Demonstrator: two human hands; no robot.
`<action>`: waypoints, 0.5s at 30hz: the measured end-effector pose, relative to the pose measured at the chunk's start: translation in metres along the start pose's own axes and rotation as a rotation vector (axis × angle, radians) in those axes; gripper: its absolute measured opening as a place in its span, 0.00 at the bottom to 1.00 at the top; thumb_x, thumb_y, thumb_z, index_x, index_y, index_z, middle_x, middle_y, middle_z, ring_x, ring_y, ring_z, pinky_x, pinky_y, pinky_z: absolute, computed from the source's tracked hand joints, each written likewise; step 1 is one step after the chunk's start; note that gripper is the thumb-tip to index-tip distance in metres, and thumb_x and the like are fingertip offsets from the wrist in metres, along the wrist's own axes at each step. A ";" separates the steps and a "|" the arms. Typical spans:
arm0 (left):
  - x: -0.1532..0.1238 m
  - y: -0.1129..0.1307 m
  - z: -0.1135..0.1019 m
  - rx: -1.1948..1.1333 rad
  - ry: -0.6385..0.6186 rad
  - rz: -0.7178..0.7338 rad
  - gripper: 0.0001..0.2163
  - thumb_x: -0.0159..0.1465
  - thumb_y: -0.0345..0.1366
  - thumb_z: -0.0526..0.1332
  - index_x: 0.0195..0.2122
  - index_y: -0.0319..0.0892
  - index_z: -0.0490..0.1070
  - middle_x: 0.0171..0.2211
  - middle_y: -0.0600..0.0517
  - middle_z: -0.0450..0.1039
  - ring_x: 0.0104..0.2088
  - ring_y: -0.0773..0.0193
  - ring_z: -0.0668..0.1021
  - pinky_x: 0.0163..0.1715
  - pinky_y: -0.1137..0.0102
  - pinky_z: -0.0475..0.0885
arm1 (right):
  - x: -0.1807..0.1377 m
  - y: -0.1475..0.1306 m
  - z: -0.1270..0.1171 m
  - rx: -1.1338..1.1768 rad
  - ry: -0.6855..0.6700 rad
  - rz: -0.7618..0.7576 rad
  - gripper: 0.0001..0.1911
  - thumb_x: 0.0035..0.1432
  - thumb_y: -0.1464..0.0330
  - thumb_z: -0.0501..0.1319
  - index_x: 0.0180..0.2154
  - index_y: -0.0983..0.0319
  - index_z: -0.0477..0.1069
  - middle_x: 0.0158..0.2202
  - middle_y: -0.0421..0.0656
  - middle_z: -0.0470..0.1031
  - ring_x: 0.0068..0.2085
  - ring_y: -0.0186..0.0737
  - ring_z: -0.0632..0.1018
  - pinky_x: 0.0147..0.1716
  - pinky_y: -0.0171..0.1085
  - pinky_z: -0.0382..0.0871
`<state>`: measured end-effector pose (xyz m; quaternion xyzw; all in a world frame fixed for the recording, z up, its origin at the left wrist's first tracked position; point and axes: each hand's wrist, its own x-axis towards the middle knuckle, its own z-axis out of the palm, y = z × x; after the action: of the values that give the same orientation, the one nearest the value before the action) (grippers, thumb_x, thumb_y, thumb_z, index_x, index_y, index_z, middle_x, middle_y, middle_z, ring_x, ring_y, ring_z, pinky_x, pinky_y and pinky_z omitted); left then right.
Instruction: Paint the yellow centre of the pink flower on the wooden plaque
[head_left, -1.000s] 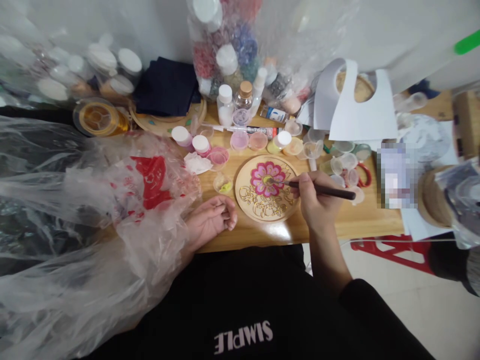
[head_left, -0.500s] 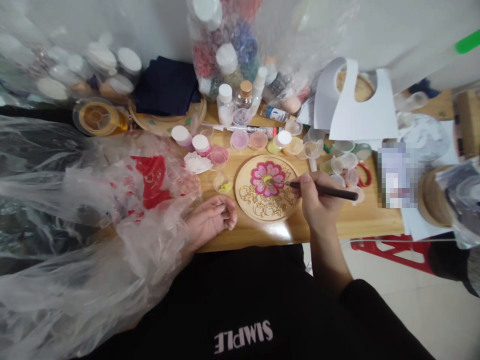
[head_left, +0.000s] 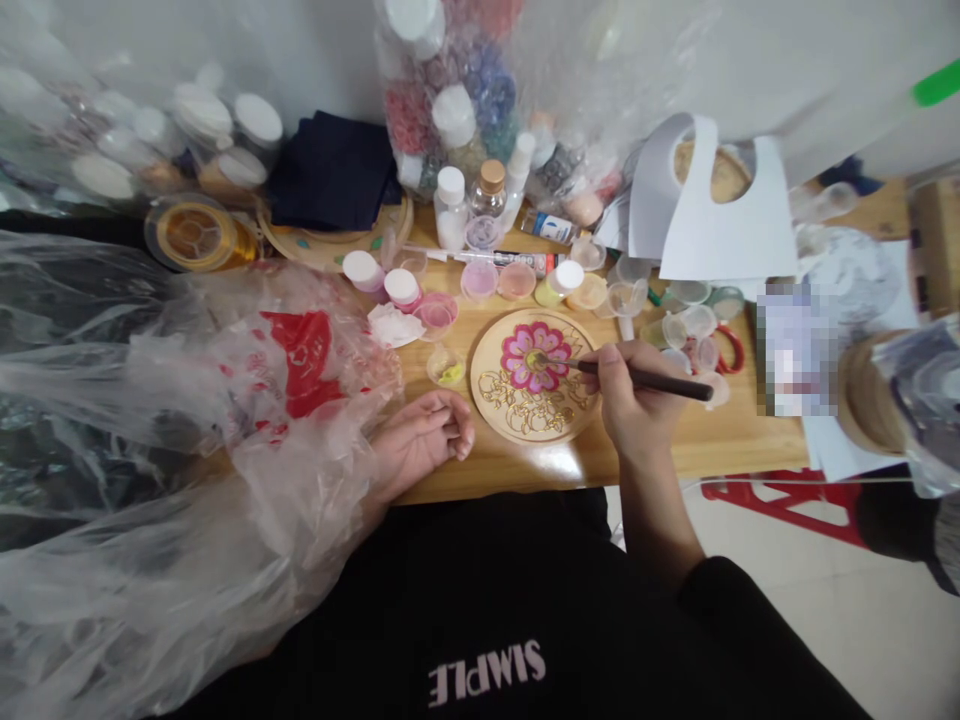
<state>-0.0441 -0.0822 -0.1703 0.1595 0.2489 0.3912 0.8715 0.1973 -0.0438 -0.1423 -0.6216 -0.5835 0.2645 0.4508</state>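
A round wooden disc (head_left: pixel 495 405) lies on the table in front of me, with gold flower outlines and one flower painted pink. My right hand (head_left: pixel 634 400) is closed around a dark paintbrush (head_left: pixel 652 381), and the brush tip rests on the yellow centre of the pink flower (head_left: pixel 534 358). My left hand (head_left: pixel 420 440) lies palm up on the table just left of the disc, fingers loosely curled, holding nothing. A small cup with yellow-green paint (head_left: pixel 447 369) stands between the left hand and the disc.
Small paint cups (head_left: pixel 480 281) and white-capped bottles (head_left: pixel 450 208) crowd the table behind the disc. A large clear plastic bag with red print (head_left: pixel 300 370) covers the left side. White paper cut-outs (head_left: pixel 712 210) and a wooden disc (head_left: pixel 870 395) lie to the right. A red stool (head_left: pixel 780 495) is below the table edge.
The brush tip has shifted slightly within the flower's centre. My left hand has not moved.
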 end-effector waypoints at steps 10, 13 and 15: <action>0.000 0.000 0.000 0.015 0.014 -0.008 0.08 0.63 0.37 0.64 0.39 0.38 0.70 0.29 0.51 0.74 0.29 0.68 0.75 0.31 0.73 0.67 | -0.001 0.002 -0.001 0.035 -0.010 0.003 0.16 0.62 0.60 0.60 0.26 0.61 0.75 0.20 0.37 0.73 0.21 0.30 0.71 0.22 0.33 0.63; 0.001 -0.001 0.000 0.014 0.018 -0.008 0.09 0.62 0.38 0.64 0.38 0.38 0.70 0.28 0.51 0.74 0.28 0.69 0.75 0.30 0.74 0.68 | -0.001 0.002 -0.002 0.025 -0.013 -0.014 0.16 0.62 0.60 0.60 0.26 0.61 0.75 0.22 0.38 0.75 0.22 0.31 0.73 0.22 0.33 0.64; 0.001 -0.001 -0.001 0.018 0.024 -0.008 0.09 0.62 0.39 0.65 0.38 0.38 0.70 0.28 0.51 0.74 0.28 0.69 0.75 0.30 0.74 0.68 | -0.001 0.002 -0.002 0.018 -0.012 -0.017 0.16 0.63 0.59 0.59 0.26 0.61 0.75 0.22 0.38 0.75 0.22 0.31 0.73 0.22 0.34 0.64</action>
<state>-0.0433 -0.0822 -0.1716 0.1614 0.2635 0.3874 0.8686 0.1996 -0.0448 -0.1437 -0.6110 -0.5891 0.2696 0.4549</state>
